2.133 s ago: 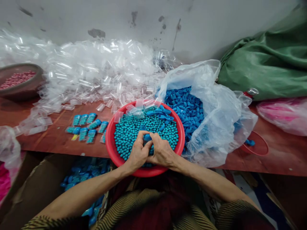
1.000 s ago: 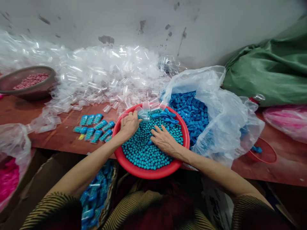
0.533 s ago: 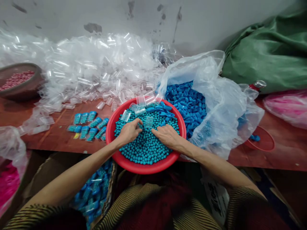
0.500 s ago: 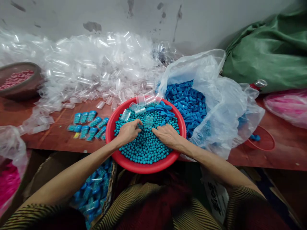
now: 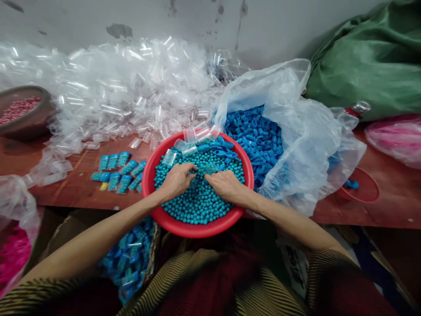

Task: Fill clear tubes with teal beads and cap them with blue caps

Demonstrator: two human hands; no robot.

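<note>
Small turquoise balls (image 5: 197,206) fill a red basin (image 5: 197,230) in front of me, and both my hands are over them. My left hand (image 5: 176,180) is at the left, its fingers curled and its thumb close to the index finger; what they hold, if anything, is hidden. From the right, my right hand (image 5: 226,186) has its fingers closed at the edge of a clear plastic tube (image 5: 208,168) between the hands. More clear tubes (image 5: 189,149) and blue spoon-shaped caps (image 5: 225,149) rest at the basin's back.
Filled tubes with blue caps (image 5: 124,183) lie left of the basin. Behind is a heap of clear tubes (image 5: 125,87). A plastic bag (image 5: 305,131) of blue caps stands right, near a red basket (image 5: 365,191). A cardboard box (image 5: 154,250) of filled tubes sits below.
The clear tube between my hands has tilted and looks flatter. My right hand has shifted slightly left; my left hand stays nearly in place. The whole view has moved a little.
</note>
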